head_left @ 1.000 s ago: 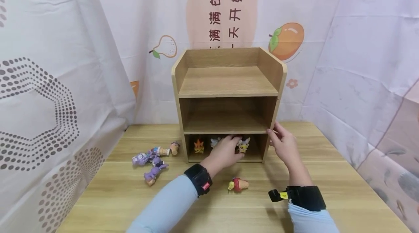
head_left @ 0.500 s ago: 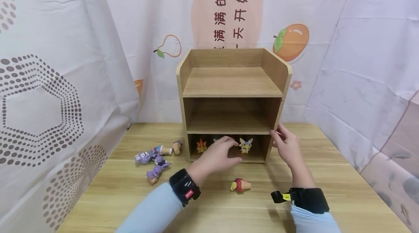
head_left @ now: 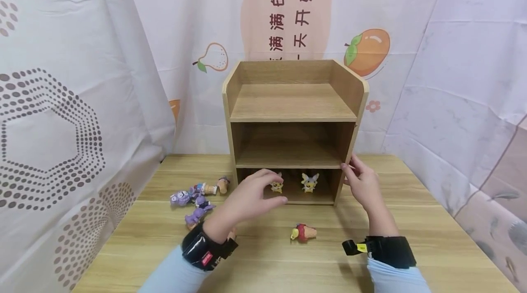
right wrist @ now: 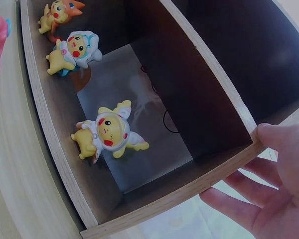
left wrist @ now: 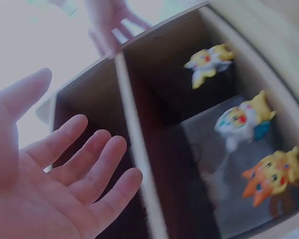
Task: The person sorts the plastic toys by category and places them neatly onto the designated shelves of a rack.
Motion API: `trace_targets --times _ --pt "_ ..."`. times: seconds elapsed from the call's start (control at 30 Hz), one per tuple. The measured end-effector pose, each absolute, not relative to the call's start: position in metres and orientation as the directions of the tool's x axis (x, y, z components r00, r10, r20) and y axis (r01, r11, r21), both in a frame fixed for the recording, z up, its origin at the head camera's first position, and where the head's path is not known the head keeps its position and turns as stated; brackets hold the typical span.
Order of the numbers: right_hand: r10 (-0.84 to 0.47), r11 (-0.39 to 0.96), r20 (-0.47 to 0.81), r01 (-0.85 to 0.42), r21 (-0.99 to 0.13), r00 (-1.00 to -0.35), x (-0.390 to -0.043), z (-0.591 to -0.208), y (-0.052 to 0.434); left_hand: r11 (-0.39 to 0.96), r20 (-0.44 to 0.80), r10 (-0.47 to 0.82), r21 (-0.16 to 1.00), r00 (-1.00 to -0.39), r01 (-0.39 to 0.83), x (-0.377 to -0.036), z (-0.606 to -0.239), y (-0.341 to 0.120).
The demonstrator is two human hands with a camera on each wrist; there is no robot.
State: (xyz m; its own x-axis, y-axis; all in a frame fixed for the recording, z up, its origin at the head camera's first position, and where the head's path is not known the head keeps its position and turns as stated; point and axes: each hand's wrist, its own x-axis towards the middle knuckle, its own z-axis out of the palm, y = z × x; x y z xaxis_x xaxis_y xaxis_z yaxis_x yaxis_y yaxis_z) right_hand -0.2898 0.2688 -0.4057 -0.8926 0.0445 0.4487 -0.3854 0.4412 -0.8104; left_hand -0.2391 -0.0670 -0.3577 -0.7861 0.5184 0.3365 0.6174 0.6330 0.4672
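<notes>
A wooden shelf unit (head_left: 291, 167) holds three small figurines in its bottom compartment. They are a yellow figurine in a white-and-yellow hood (right wrist: 109, 130), one in a white-and-teal hood (right wrist: 75, 52) and an orange-eared one (left wrist: 273, 175). My left hand (head_left: 251, 198) hovers before the compartment's left part, fingers apart and holding nothing; in the head view it hides the orange figurine. My right hand (head_left: 364, 183) touches the unit's right side panel, with the thumb on the front edge and the fingers along the outer face. A red-and-yellow figurine (head_left: 303, 233) lies on the table in front.
Several purple and brown figurines (head_left: 196, 213) lie in a loose group on the table (head_left: 416, 219), left of the unit. Part of another figurine shows beside the left wrist. A printed curtain (head_left: 197, 100) hangs behind the table and along both sides.
My left hand has come out of the bottom compartment and moved left and toward me, uncovering the middle figurine. The right hand stays at the side panel.
</notes>
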Motion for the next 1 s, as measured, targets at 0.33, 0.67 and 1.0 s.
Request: trace_targets --times 0.33,0.67,1.0 --pt "0.034 0.438 0.453 -0.395 -0.808 -0.891 -0.295 -0.406 0.268 0.582 0.479 0.417 0.512 -0.772 0.632 -0.23 -0.34 -0.113" --pt "0.042 0.446 0.453 -0.389 -0.806 -0.891 -0.291 -0.405 0.269 0.562 0.457 0.263 0.643 -0.85 0.52 -0.239 -0.338 -0.154" --pt "0.039 0.468 0.462 -0.392 -0.792 -0.886 -0.292 -0.407 0.27 0.655 0.459 0.147 0.619 -0.876 0.434 -0.256 -0.345 -0.193"
